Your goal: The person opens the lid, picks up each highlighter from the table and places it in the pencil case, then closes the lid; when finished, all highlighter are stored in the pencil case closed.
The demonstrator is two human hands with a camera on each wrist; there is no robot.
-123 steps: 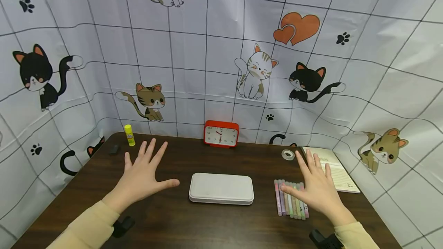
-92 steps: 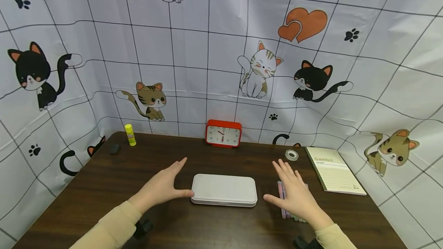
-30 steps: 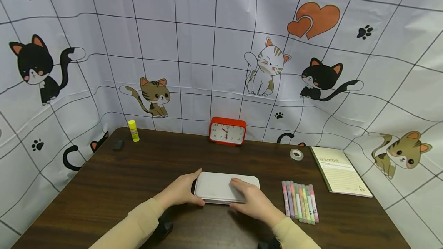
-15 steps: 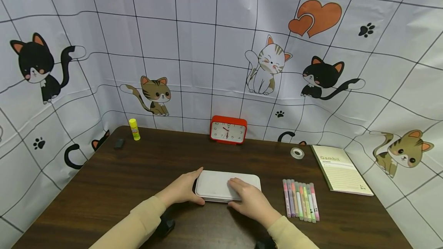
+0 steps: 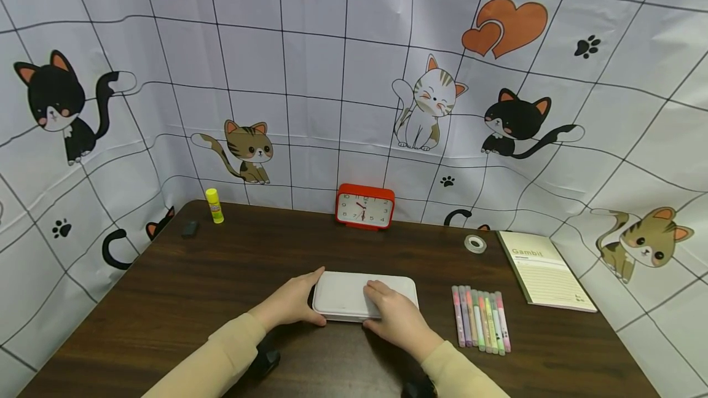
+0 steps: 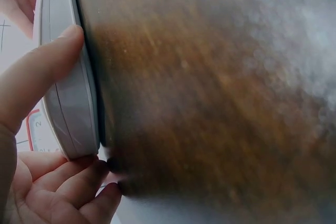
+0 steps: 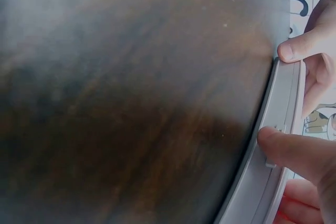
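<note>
Gripping the white case (image 5: 342, 295): where a hold could slip

Head view: The case lies flat on the worktop (image 5: 249, 250), lid down. The left hand (image 5: 292, 303) is clamped on its left end; the right hand (image 5: 399, 318) holds it right of centre, fingers over the lid and thumb at the near edge. Should the two hands push unevenly, the case could swivel, since the worktop looks smooth. A swing of its right end might scatter the markers (image 5: 481, 319), which lie side by side, near the case on its right. The red clock (image 5: 365, 206), well beyond the case, seems at little risk.

Left wrist view: The left thumb presses the case's near wall, lying across the seam between lid and base, with the other fingers round the end. Squeezing over that seam would probably pin the lid, so any lift might jam or come up askew.

Right wrist view: The right thumb's tip sits against a small raised tab (image 7: 271, 164), perhaps a clasp, on the case's near wall. If it is one and gave suddenly under pressure, the lid could spring up and jolt the contents, which are hidden. A thumb set off-centre might simply skid away.
</note>
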